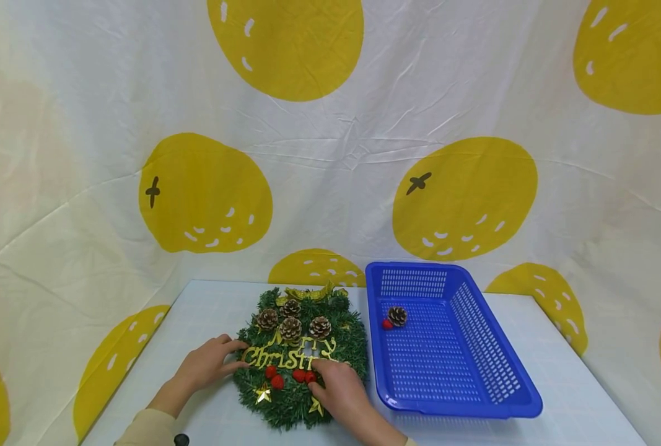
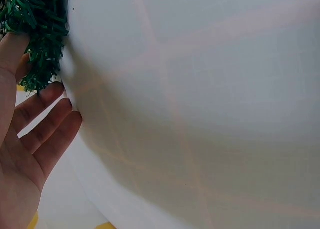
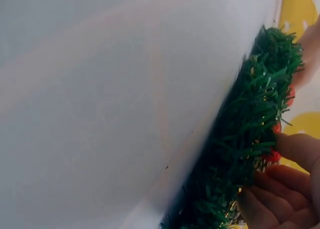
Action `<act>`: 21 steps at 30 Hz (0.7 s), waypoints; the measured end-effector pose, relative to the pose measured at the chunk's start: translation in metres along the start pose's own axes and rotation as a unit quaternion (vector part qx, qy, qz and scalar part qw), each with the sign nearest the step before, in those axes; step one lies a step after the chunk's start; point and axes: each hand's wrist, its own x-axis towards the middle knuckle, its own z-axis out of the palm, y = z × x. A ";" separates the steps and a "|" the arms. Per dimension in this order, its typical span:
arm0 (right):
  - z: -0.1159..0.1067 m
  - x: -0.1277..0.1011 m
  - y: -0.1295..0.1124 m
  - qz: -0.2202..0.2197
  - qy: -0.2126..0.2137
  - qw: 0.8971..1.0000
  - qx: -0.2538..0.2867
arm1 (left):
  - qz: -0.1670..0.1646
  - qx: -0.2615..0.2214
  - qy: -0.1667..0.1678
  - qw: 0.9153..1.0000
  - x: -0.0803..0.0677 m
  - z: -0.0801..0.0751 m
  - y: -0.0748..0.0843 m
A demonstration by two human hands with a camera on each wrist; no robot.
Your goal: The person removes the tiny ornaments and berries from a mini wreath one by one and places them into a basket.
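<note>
A green tinsel Christmas wreath point(image 1: 282, 406) lies on the table, decorated with a gold "Merry Christmas" sign point(image 1: 271, 358), pinecones point(image 1: 290, 329), red berries point(image 1: 271, 371), gold stars point(image 1: 262, 394) and a gold bow point(image 1: 310, 293). My left hand point(image 1: 210, 361) holds the wreath's left edge between thumb and index finger; its other fingers reach to the tabletop in the left wrist view. At the lower right of the sign, my right hand point(image 1: 342, 391) has thumb and fingertips around a red berry point(image 3: 272, 156). That hand covers the sign's right end.
Right beside the wreath stands a blue plastic basket point(image 1: 458, 406), holding a pinecone point(image 1: 397, 316) and a red berry point(image 1: 387, 324). Behind the white table point(image 1: 213, 303) hangs a cloth point(image 1: 330, 204) with yellow fruit prints. A small black object point(image 1: 181, 440) shows near the left sleeve.
</note>
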 end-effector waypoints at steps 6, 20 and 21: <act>0.003 0.000 -0.001 -0.002 0.006 1.000 -0.011 | 0.001 -0.001 -0.003 1.000 -0.001 0.000 0.000; 0.004 -0.002 -0.008 0.005 0.003 0.999 -0.050 | 0.003 0.000 0.000 1.000 0.000 -0.002 0.002; 0.004 -0.002 -0.009 0.006 0.005 0.999 -0.050 | 0.003 0.000 0.000 1.000 0.000 -0.002 0.002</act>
